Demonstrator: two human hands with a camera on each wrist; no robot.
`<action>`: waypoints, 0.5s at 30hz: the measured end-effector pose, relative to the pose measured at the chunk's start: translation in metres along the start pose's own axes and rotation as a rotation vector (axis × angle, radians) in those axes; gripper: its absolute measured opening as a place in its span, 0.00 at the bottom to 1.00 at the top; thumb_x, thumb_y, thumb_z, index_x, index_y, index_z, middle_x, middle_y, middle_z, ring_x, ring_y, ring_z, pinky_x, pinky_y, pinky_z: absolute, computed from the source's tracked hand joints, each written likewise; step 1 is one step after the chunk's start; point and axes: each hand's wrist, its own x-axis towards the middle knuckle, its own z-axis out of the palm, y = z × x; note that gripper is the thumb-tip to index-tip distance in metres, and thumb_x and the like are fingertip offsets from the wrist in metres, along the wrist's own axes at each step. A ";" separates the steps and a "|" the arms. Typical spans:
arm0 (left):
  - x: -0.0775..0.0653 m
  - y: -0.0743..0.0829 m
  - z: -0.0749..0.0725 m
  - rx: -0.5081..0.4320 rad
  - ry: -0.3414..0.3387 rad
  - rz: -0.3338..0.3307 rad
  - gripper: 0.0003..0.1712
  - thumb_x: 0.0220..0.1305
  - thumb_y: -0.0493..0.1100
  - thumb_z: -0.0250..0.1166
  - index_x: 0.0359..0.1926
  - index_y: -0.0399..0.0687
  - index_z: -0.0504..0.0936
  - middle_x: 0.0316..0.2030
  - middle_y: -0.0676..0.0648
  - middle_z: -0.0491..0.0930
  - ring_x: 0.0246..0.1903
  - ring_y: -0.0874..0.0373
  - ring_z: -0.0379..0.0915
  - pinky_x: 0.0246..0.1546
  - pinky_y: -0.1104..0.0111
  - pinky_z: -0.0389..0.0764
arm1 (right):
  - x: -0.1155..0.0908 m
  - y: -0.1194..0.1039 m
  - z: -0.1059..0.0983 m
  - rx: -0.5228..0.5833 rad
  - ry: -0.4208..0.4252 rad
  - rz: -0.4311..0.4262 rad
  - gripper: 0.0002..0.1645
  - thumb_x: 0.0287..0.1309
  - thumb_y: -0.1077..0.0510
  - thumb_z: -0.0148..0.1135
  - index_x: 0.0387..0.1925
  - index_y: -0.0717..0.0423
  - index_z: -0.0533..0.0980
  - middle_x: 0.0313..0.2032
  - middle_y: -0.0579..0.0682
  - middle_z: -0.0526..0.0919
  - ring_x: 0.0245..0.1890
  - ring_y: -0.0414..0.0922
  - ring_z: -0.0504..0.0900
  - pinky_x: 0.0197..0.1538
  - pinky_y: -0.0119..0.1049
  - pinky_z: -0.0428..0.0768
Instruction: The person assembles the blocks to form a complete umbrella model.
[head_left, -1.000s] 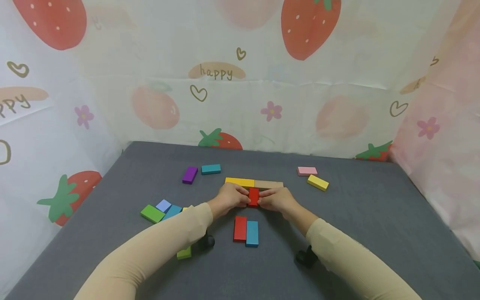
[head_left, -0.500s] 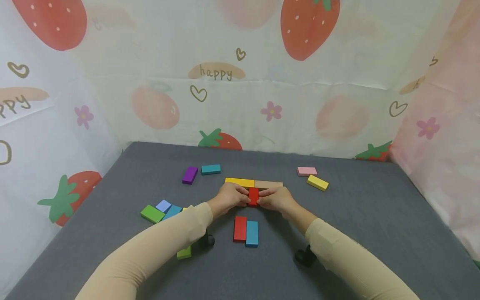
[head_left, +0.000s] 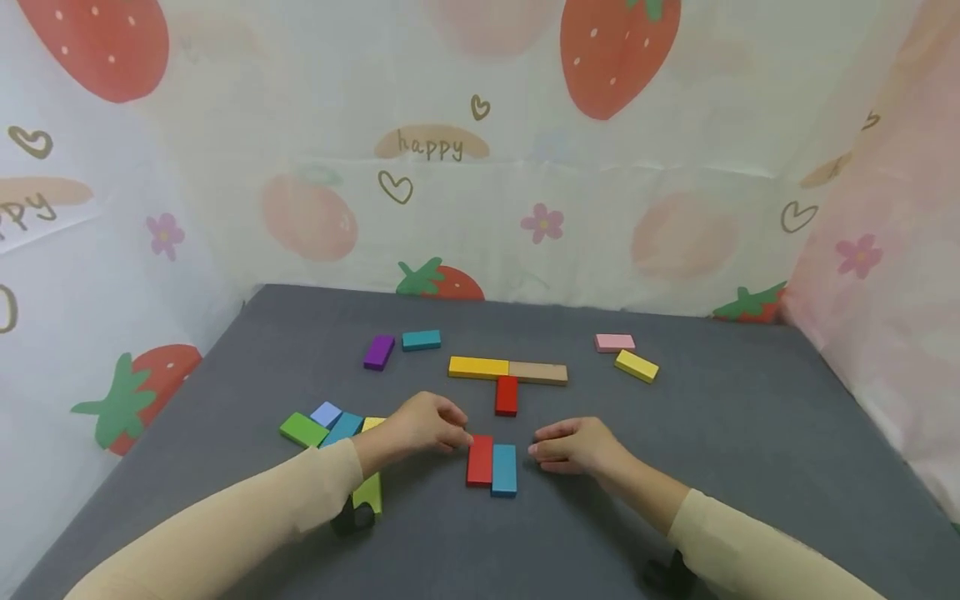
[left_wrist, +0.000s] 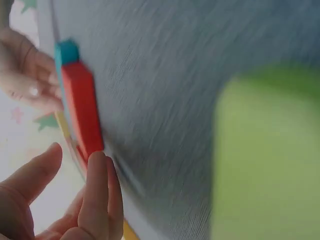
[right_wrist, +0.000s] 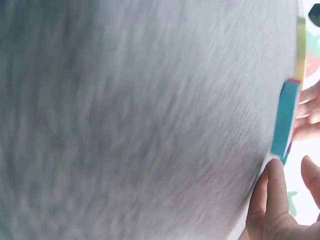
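A red block (head_left: 480, 463) and a blue block (head_left: 504, 472) lie side by side on the dark grey cloth, between both hands. My left hand (head_left: 424, 423) is at the red block's left, fingertips right at its far corner, thumb and fingers apart in the left wrist view. To the right of the blue block, my right hand (head_left: 579, 446) hovers with relaxed fingers and nothing between them. Farther off, a yellow block (head_left: 478, 367) and a tan block (head_left: 538, 372) form a row end to end. Another red block (head_left: 507, 397) points toward me from the middle of that row, making a T.
At the left lie a green block (head_left: 303, 429), a light blue block (head_left: 326, 413) and a blue one (head_left: 344, 428), partly behind the left arm. Purple (head_left: 379, 352) and teal (head_left: 422, 340) blocks lie back left; pink (head_left: 615, 342) and yellow (head_left: 637, 366) ones back right.
Both hands have let go of the red block under the yellow and tan row. They have drawn back toward me and spread apart, to either side of the red and blue pair.
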 end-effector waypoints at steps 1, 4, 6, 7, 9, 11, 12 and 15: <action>-0.002 0.000 0.002 0.017 -0.014 0.004 0.21 0.57 0.40 0.74 0.51 0.37 0.83 0.43 0.45 0.84 0.33 0.59 0.81 0.43 0.65 0.86 | -0.002 0.000 0.001 -0.005 -0.008 0.001 0.21 0.58 0.59 0.70 0.52 0.65 0.81 0.42 0.52 0.88 0.37 0.42 0.86 0.47 0.38 0.86; -0.005 0.002 0.009 0.069 -0.029 0.013 0.22 0.56 0.41 0.75 0.52 0.39 0.83 0.40 0.46 0.83 0.31 0.60 0.79 0.41 0.67 0.85 | -0.005 -0.001 0.007 -0.010 -0.023 0.005 0.22 0.58 0.59 0.70 0.53 0.65 0.81 0.43 0.52 0.87 0.37 0.42 0.86 0.47 0.39 0.86; -0.006 0.003 0.013 0.096 -0.031 0.006 0.22 0.56 0.41 0.75 0.51 0.40 0.83 0.39 0.47 0.83 0.30 0.60 0.78 0.40 0.67 0.85 | -0.003 -0.002 0.012 -0.008 -0.027 0.004 0.22 0.57 0.59 0.71 0.53 0.65 0.81 0.43 0.52 0.87 0.37 0.42 0.87 0.46 0.40 0.87; -0.006 0.003 0.015 0.106 -0.031 0.001 0.22 0.56 0.41 0.75 0.51 0.40 0.83 0.38 0.47 0.83 0.29 0.59 0.78 0.40 0.67 0.85 | -0.002 -0.002 0.014 -0.006 -0.026 0.001 0.23 0.57 0.60 0.71 0.53 0.65 0.81 0.42 0.52 0.88 0.36 0.42 0.87 0.46 0.40 0.87; -0.007 0.002 0.018 0.111 -0.034 -0.010 0.21 0.57 0.41 0.74 0.51 0.40 0.83 0.39 0.47 0.83 0.29 0.59 0.79 0.41 0.66 0.85 | 0.001 -0.001 0.020 -0.012 -0.020 -0.009 0.24 0.55 0.60 0.72 0.53 0.65 0.80 0.39 0.52 0.88 0.34 0.41 0.86 0.44 0.39 0.87; -0.007 0.002 0.019 0.097 -0.035 -0.016 0.21 0.56 0.41 0.74 0.50 0.40 0.83 0.38 0.46 0.83 0.29 0.59 0.80 0.43 0.65 0.85 | 0.003 -0.001 0.023 -0.030 -0.014 -0.025 0.24 0.54 0.61 0.73 0.53 0.64 0.80 0.36 0.51 0.87 0.32 0.40 0.85 0.42 0.38 0.87; -0.007 0.001 0.020 0.090 -0.033 -0.018 0.20 0.56 0.41 0.75 0.50 0.40 0.83 0.38 0.46 0.83 0.29 0.59 0.80 0.43 0.65 0.85 | 0.004 -0.001 0.025 -0.040 -0.012 -0.033 0.24 0.53 0.62 0.74 0.52 0.64 0.81 0.35 0.50 0.87 0.31 0.40 0.84 0.41 0.38 0.87; -0.006 0.000 0.021 0.060 -0.029 -0.019 0.20 0.56 0.41 0.74 0.49 0.41 0.83 0.36 0.46 0.83 0.30 0.60 0.80 0.43 0.65 0.85 | 0.004 -0.001 0.027 -0.076 0.004 -0.047 0.21 0.51 0.64 0.75 0.48 0.64 0.82 0.32 0.50 0.85 0.28 0.39 0.82 0.38 0.36 0.87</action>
